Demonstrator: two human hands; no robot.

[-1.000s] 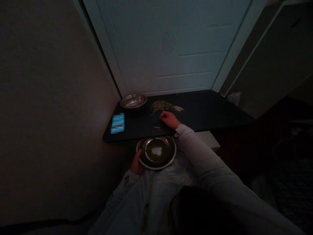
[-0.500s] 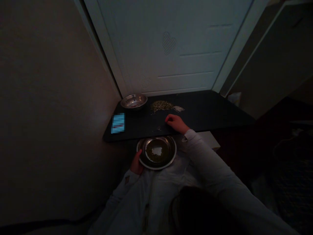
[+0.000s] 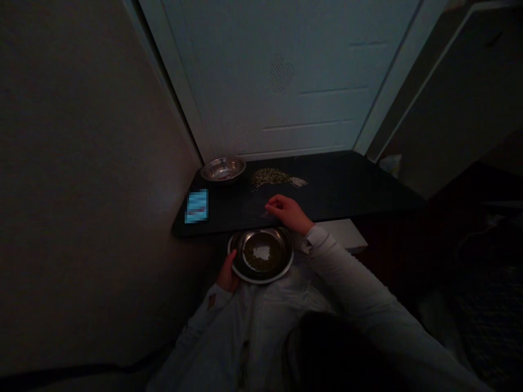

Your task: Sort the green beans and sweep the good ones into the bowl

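My left hand (image 3: 229, 274) grips the left rim of a shiny metal bowl (image 3: 261, 278), thumb over the edge, at my lap just below the table's front edge. Small greenish grains lie in the bowl around a bare bright patch. My right hand (image 3: 288, 211) is just above the dark table (image 3: 347, 188), fingertips pinched together; what they hold, if anything, is too small to make out. Beyond that hand lies a heap of greenish and pale grains (image 3: 269, 176), with a small whitish pile (image 3: 298, 182) at its right.
A second metal bowl (image 3: 224, 170) stands at the table's back left. In front of it lies a lit, blurred-out phone-like screen (image 3: 196, 206). A white door (image 3: 281, 109) rises behind the table, a wall (image 3: 102, 190) on the left. A white box (image 3: 345, 235) sits below the front edge.
My right hand has moved slightly left and nearer to me, toward the bowl, its fingertips now over the few bits near the table's front. My left hand and the bowl stay put.
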